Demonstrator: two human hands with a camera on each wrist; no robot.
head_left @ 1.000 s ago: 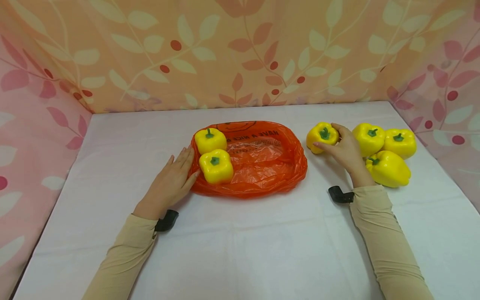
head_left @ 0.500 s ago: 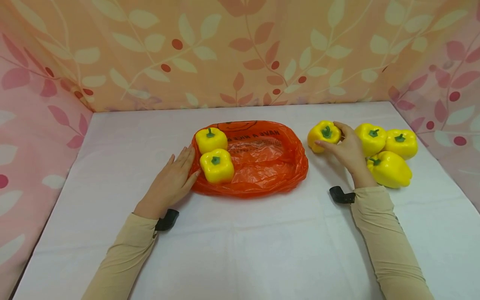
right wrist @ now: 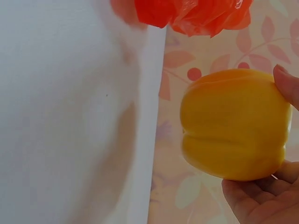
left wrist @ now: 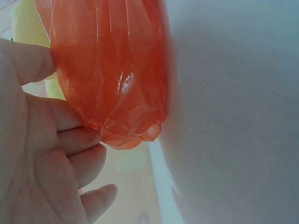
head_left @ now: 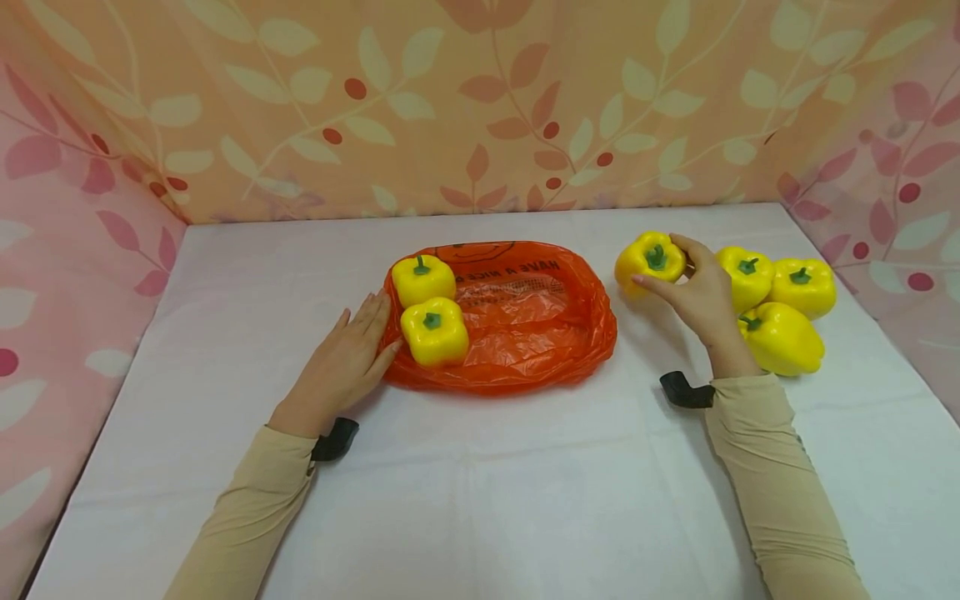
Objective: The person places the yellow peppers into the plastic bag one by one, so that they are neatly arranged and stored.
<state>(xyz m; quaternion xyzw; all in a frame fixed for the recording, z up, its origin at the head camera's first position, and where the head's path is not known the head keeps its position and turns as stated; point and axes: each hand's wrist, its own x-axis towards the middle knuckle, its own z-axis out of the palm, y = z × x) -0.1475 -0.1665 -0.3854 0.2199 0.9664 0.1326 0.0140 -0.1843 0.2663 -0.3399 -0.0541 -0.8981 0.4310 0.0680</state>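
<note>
An orange-red plastic bag lies spread wide, its mouth facing up. Inside it, at the left end, sit two yellow bell peppers, stems upward. My left hand rests flat against the bag's left side, fingers straight; the left wrist view shows the fingertips right at the crinkled plastic. To the right of the bag, my right hand holds another yellow bell pepper between thumb and fingers. The right wrist view shows that pepper raised above the tabletop, its stem out of sight there.
Three more yellow bell peppers stand close together at the right: an upright one, one partly behind my right hand, and one on its side. A white cloth covers the table. Patterned curtains enclose the back and sides.
The right hand has lifted its bell pepper off the table and shifted slightly right. My left hand stays against the bag, and the peppers inside have not moved.
</note>
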